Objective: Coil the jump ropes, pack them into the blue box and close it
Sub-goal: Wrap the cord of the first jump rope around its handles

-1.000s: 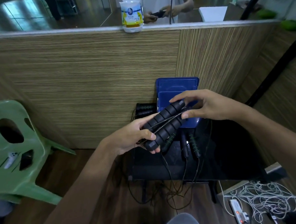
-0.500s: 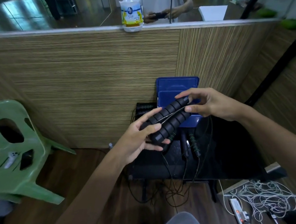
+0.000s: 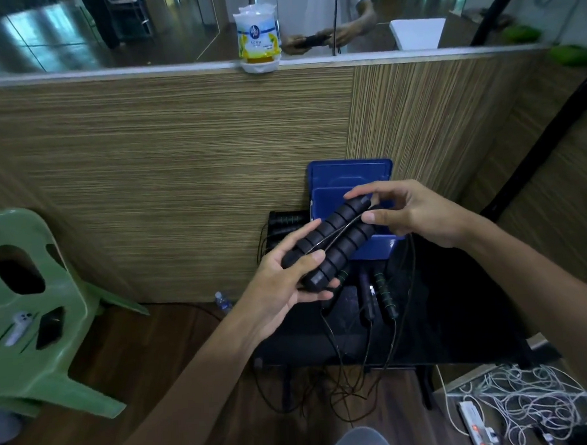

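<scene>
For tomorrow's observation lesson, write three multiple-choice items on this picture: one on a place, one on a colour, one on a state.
1. Where does the blue box stand?
A. on the green chair
B. on the black table, against the wood panel
C. on the floor

2. What colour is the plastic chair?
A. red
B. white
C. green

3. How is the box lid?
A. open
B. shut
C. taped

Answers:
1 B, it rests at the black table's far edge by the panel.
2 C, its seat and legs are pale green.
3 A, the lid stands up behind the tray while the left hand and right hand hold the black foam handles.
</scene>
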